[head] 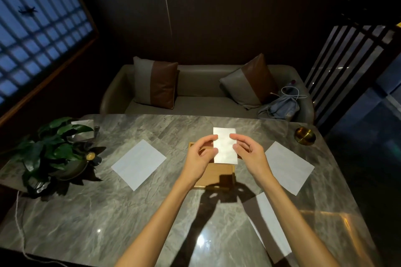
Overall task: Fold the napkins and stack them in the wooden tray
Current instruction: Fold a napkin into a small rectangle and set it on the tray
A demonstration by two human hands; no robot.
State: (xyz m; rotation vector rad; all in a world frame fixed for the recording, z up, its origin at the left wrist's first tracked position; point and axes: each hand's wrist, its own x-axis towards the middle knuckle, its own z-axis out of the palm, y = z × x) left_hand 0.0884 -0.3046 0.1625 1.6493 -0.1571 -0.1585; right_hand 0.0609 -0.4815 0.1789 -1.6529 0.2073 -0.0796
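A folded white napkin [225, 145] hangs above the wooden tray [219, 174] in the middle of the marble table. My left hand [200, 154] pinches its left edge and my right hand [249, 150] pinches its right edge. The tray's far part is hidden behind the napkin and my hands. An unfolded napkin [138, 163] lies flat to the left of the tray. Another flat napkin [289, 167] lies to the right. A third napkin [271, 223] lies near my right forearm, partly hidden by it.
A potted plant [54, 149] stands at the table's left edge with a small glass holder [83, 129] behind it. A brass bowl [304, 134] sits at the far right corner. A sofa [206, 93] with two cushions stands beyond the table. A white cord [19, 223] runs along the left edge.
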